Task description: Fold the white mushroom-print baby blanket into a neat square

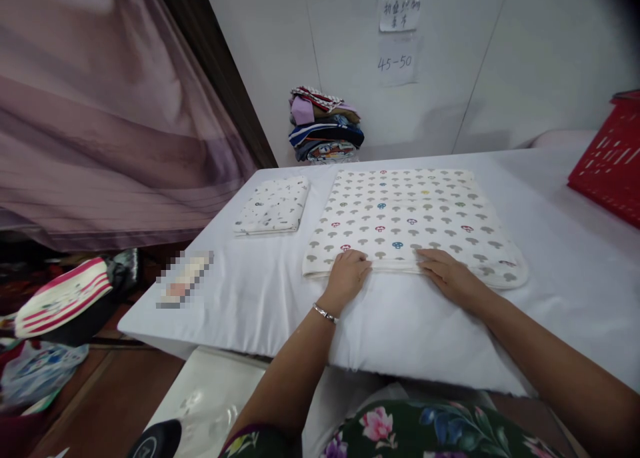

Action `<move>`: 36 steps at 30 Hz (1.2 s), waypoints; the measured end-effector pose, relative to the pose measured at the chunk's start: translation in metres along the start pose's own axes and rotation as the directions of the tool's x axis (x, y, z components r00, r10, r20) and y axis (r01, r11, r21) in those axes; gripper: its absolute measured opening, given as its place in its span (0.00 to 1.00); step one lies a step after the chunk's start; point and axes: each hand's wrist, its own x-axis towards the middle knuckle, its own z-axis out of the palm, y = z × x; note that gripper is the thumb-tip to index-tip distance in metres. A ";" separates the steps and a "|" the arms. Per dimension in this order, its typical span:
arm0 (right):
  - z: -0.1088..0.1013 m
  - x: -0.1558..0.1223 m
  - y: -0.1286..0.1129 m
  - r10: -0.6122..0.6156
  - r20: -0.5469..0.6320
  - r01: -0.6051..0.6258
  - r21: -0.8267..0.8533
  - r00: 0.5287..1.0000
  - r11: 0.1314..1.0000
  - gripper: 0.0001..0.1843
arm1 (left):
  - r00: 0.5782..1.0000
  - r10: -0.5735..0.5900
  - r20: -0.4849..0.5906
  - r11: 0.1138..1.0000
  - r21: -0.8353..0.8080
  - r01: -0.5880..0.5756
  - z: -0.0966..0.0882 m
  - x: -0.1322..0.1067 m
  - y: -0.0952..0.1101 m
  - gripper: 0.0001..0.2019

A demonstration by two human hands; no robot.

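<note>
A cream cloth printed with small mushrooms (410, 211) lies spread flat on the white table (260, 298). My left hand (347, 275) rests on its near edge with the fingers curled down onto the fabric; a bracelet is on that wrist. My right hand (447, 271) lies flat on the same edge, fingers stretched toward the left hand. To the left sits a smaller folded cloth (274, 206) with a similar print.
A stack of folded colourful clothes (325, 126) stands at the back against the white wall. A red plastic basket (613, 158) sits at the table's right end. A purple curtain (100, 111) hangs on the left, with bags on the floor below.
</note>
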 end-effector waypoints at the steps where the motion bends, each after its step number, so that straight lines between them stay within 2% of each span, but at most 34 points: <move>1: 0.001 0.001 0.000 0.001 -0.013 -0.001 -0.009 1.000 1.000 0.18 | 1.000 0.007 0.001 1.000 0.006 -0.007 0.000 0.000 0.000 0.08; 7: 0.006 0.003 -0.003 0.013 -0.063 -0.015 -0.034 0.998 0.999 0.17 | 1.000 0.029 -0.006 0.999 0.032 -0.029 0.001 0.000 0.001 0.07; 18: 0.002 0.000 -0.002 -0.036 -0.037 0.036 0.018 0.999 0.999 0.14 | 0.998 0.029 -0.048 0.990 0.142 -0.022 0.010 0.007 0.005 0.09; 23: 0.003 0.000 -0.002 -0.011 -0.059 0.013 0.042 0.998 0.999 0.14 | 0.997 0.007 -0.080 0.981 0.195 0.009 0.016 0.009 0.006 0.09; 30: 0.008 0.003 -0.003 -0.025 -0.082 0.022 -0.036 0.996 0.999 0.15 | 0.997 0.005 -0.082 0.985 0.173 0.009 0.015 0.009 0.005 0.09; 36: -0.002 0.007 -0.015 -0.008 -0.118 0.002 -0.053 0.993 0.999 0.14 | 0.998 0.005 -0.062 0.991 0.135 0.003 0.009 0.007 0.008 0.09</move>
